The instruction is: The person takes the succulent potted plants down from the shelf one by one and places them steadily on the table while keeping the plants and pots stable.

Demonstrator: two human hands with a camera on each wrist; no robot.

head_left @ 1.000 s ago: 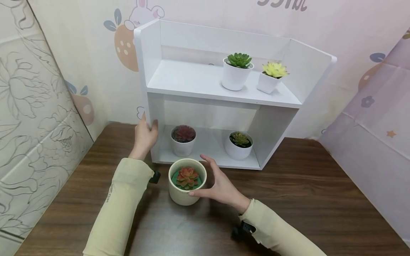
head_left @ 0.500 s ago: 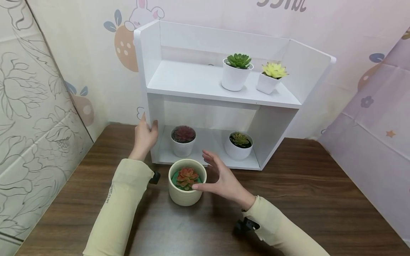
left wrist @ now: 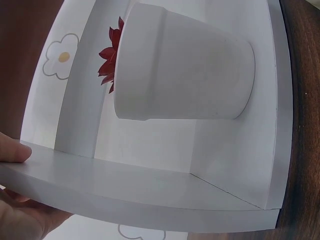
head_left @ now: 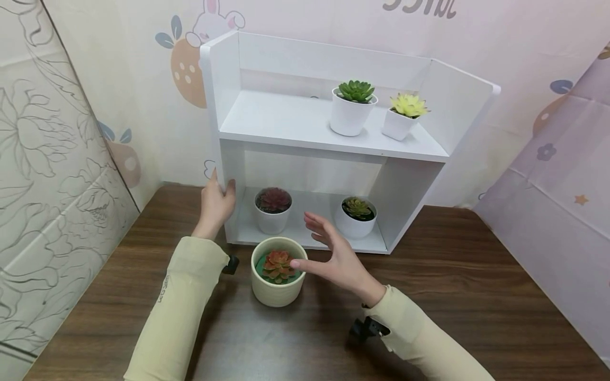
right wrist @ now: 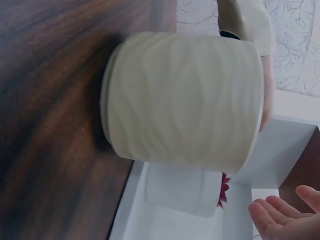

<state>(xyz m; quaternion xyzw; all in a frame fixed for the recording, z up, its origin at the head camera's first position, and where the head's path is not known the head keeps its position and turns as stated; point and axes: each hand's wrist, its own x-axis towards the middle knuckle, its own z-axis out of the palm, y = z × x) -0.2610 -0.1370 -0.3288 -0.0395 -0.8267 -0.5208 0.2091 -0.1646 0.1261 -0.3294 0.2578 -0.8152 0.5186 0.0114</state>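
My left hand (head_left: pixel 215 207) grips the left side panel of a white two-tier shelf (head_left: pixel 290 142), and in the left wrist view the thumb (left wrist: pixel 15 151) lies on one face with fingers behind the other. A cream pot (head_left: pixel 276 294) holding an orange-red succulent (head_left: pixel 278 265) stands upright on the table in front of the shelf. Just right of this pot is my right hand (head_left: pixel 344 264), fingers spread and holding nothing; its thumb overlaps the pot's rim in the head view. The right wrist view shows the pot's wavy ribbed side (right wrist: pixel 185 100) apart from the fingertips.
On the shelf's lower tier are a dark red succulent in a white pot (head_left: pixel 272 221) and a green one in a round white pot (head_left: pixel 353 226). The upper tier bears a green succulent (head_left: pixel 355 91) and a yellow one (head_left: pixel 409 105). Brown wooden table (head_left: pixel 452 275) surrounds the shelf.
My right hand has let go of the cream pot's rim and drawn away to the right and slightly up, its fingers opening. The left hand and the pot have stayed put.
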